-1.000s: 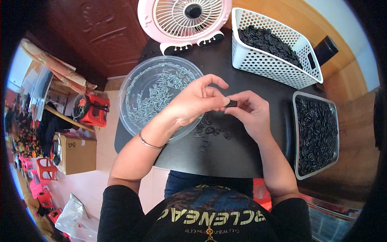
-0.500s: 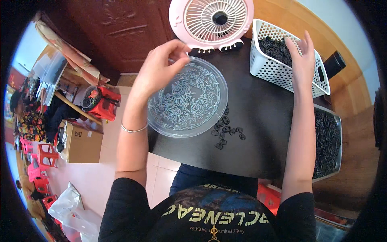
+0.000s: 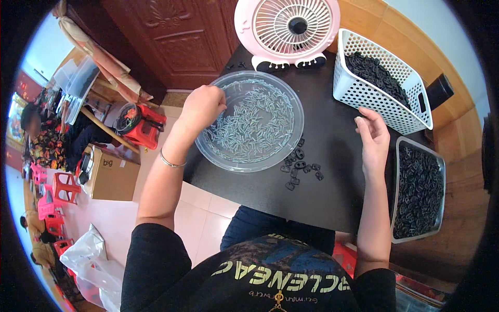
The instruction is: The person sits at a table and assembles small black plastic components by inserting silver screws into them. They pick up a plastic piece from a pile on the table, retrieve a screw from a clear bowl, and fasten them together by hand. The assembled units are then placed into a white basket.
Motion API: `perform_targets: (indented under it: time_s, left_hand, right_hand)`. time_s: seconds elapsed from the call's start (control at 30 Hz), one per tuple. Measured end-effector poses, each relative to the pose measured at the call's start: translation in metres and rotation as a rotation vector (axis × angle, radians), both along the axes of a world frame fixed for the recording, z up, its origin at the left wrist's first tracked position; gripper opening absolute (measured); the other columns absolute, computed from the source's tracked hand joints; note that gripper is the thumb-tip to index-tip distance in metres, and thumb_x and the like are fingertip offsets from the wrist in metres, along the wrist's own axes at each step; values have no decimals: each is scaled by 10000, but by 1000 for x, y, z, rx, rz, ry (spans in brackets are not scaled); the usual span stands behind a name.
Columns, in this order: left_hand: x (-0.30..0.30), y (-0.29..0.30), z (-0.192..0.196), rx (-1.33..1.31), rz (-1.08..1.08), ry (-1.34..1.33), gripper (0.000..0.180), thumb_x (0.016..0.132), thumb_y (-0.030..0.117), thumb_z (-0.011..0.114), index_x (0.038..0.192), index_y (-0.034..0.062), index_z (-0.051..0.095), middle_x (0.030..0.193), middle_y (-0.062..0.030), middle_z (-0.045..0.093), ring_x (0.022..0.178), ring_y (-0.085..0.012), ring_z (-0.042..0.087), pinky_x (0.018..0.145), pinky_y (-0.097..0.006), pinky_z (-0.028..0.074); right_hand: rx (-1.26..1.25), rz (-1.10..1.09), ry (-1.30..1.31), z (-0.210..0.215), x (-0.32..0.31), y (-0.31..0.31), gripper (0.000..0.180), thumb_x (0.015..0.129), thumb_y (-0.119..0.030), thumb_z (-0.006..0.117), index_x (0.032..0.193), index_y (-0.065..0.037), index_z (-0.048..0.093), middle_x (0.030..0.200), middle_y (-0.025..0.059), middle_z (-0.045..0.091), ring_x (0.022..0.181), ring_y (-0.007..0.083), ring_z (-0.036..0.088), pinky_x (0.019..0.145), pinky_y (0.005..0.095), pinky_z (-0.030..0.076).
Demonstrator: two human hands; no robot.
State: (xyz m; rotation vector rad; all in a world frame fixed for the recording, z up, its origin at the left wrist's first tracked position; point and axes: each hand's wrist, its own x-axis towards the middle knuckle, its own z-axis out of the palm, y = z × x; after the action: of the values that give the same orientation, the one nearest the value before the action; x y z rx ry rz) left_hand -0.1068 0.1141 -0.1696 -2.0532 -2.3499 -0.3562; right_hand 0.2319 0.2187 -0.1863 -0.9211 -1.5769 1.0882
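The left forearm is extended forward, and the left hand (image 3: 206, 106), bent at the wrist with its knuckles uppermost, is held over the left rim of the round clear tub (image 3: 299, 122). Its fingers are curled inward and their tips hidden, so that neither their closure nor anything pinched can be told. The right hand (image 3: 374, 134) is raised well to the right of the tub, its fingers loosely bent and parted from the thumb in an open pose, near the perforated white basket (image 3: 353, 91). Small metallic pins (image 3: 254, 129) are spread inside the tub; small black pieces (image 3: 300, 165) are scattered on the dark table (image 3: 244, 195) just beside its lower right edge.
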Motion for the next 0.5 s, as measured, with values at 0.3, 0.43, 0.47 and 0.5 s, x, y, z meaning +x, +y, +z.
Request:
perform_targets:
  time_s: [0.3, 0.43, 0.47, 0.5]
  left_hand:
    - [13, 8, -7, 47, 61, 151, 50, 597, 56, 611, 644, 42, 613, 683, -173, 600, 688, -317, 606, 642, -405, 488]
    - [16, 14, -3, 215, -57, -167, 56, 640, 45, 596, 674, 12, 565, 635, -125, 579, 610, -223, 592, 579, -326, 468]
    - [26, 17, 3, 276, -117, -282, 65, 652, 40, 599, 688, 6, 556, 613, -100, 571, 582, -179, 586, 563, -294, 461]
    - [40, 23, 12, 245, -142, -410, 83, 664, 61, 590, 687, 4, 534, 587, -102, 546, 545, -169, 569, 537, -286, 444]
  right_hand:
    - [-79, 152, -60, -18, -9, -9, 142, 801, -57, 581, 936, -16, 593, 823, -3, 588, 701, 56, 532, 633, 192, 427]
    - [14, 388, -300, -9, -14, -21, 86, 750, -57, 623, 831, -28, 623, 767, 37, 602, 664, 82, 549, 619, 217, 443]
    - [35, 421, -352, -8, -13, -22, 89, 743, -59, 627, 826, -27, 622, 758, 42, 599, 658, 88, 550, 614, 220, 443]
    - [56, 455, -403, -8, -11, -22, 92, 737, -62, 631, 822, -26, 621, 750, 46, 595, 651, 95, 551, 610, 224, 442]
